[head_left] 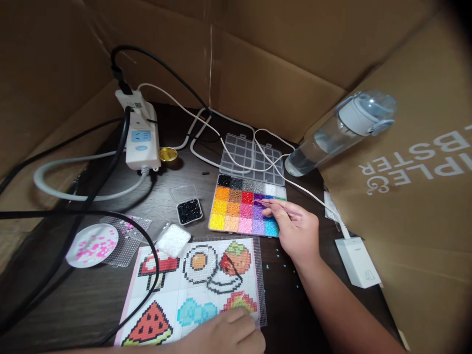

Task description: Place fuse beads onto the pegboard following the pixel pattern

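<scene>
the right hand (299,233) pinches pink tweezers (266,203) over the bead box (236,232); the left hand (230,334) curls over the pattern sheet (179,290), grip unclear.

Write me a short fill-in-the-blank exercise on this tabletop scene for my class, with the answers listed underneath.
1. The right hand holds a pair of pink ____ over the bead case.
2. The small box nearest the bead case holds ____ beads.
3. The round white dish holds bits coloured ____.
4. The left hand is over a sheet whose lower-left picture shows a slice of ____.

Missing words: tweezers; black; pink; watermelon.
</scene>
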`<act>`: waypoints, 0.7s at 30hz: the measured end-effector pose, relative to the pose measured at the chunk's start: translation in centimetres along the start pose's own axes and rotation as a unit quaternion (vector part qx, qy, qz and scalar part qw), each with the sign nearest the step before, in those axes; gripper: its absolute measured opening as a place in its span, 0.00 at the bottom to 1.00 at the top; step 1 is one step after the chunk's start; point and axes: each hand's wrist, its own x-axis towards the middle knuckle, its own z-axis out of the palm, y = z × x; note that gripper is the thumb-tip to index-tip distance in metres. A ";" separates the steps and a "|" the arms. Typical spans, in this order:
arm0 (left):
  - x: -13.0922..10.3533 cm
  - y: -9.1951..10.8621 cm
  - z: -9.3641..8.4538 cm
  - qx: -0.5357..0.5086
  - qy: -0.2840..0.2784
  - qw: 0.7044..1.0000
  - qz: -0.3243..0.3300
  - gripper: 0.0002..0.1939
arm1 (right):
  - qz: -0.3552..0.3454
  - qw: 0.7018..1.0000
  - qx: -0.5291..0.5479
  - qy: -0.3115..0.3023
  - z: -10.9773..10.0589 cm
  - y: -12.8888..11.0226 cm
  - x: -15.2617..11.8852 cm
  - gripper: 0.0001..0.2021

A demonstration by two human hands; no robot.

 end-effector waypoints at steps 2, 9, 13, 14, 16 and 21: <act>0.0 0.0 0.0 -0.002 -0.003 1.000 -0.003 0.15 | -0.006 1.000 -0.008 -0.018 -0.5 -0.4 -0.4 0.08; 0.2 -0.2 -0.5 -0.010 -0.016 1.000 -0.005 0.15 | -0.008 0.994 -0.016 -0.107 -2.0 -0.4 -1.6 0.07; 0.3 -0.3 -0.6 -0.014 -0.017 1.000 0.002 0.14 | 0.015 0.991 -0.006 -0.134 -1.9 -0.6 -1.5 0.08; 0.4 -0.4 -0.7 -0.016 -0.017 1.000 0.005 0.14 | 0.014 0.991 -0.007 -0.135 -1.8 -0.7 -1.4 0.08; 0.5 -0.4 -1.0 -0.020 -0.019 1.000 0.005 0.14 | 0.007 0.991 -0.012 -0.130 -1.8 -0.9 -1.3 0.08; 0.7 -0.5 -1.5 -0.019 -0.045 0.999 0.004 0.13 | -0.009 0.997 -0.008 -0.076 -1.5 -0.9 -0.9 0.08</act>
